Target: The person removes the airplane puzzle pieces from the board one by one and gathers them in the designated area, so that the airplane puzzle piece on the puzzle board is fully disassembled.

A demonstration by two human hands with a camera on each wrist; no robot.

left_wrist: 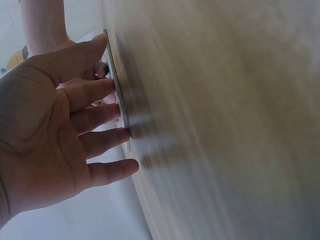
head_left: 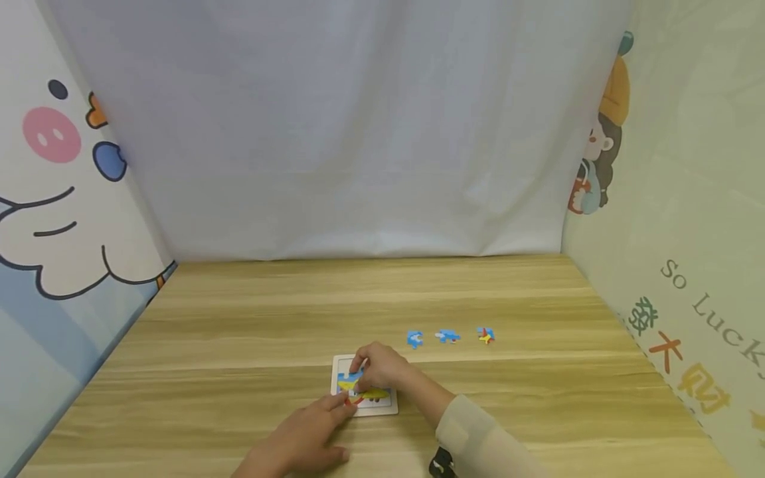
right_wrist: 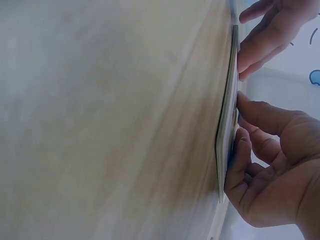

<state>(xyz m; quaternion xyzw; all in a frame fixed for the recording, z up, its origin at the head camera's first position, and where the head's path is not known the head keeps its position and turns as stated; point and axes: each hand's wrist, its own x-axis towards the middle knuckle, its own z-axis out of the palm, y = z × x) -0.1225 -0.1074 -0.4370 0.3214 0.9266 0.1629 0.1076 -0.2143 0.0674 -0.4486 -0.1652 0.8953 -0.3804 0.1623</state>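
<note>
A small jigsaw puzzle in a white frame (head_left: pixel 394 402) lies flat near the table's front, partly filled with blue, yellow and red pieces. My right hand (head_left: pixel 380 366) is over it, thumb and bent index finger on a blue piece at its upper middle; the hand covers much of the puzzle. Seen from the right wrist, that hand (right_wrist: pixel 280 165) has curled fingers against the board (right_wrist: pixel 227 115). My left hand (head_left: pixel 301 435) rests its fingertips on the frame's lower left. In the left wrist view the left hand (left_wrist: pixel 55 115) has its fingers extended to the board's edge.
Three loose puzzle pieces lie behind and to the right of the board: a blue-white one (head_left: pixel 415 339), another blue one (head_left: pixel 447 336) and a red, yellow and blue one (head_left: pixel 486 335). A black object (head_left: pixel 442 463) is beside the right sleeve. A pale curtain (head_left: pixel 370 133) hangs behind the table.
</note>
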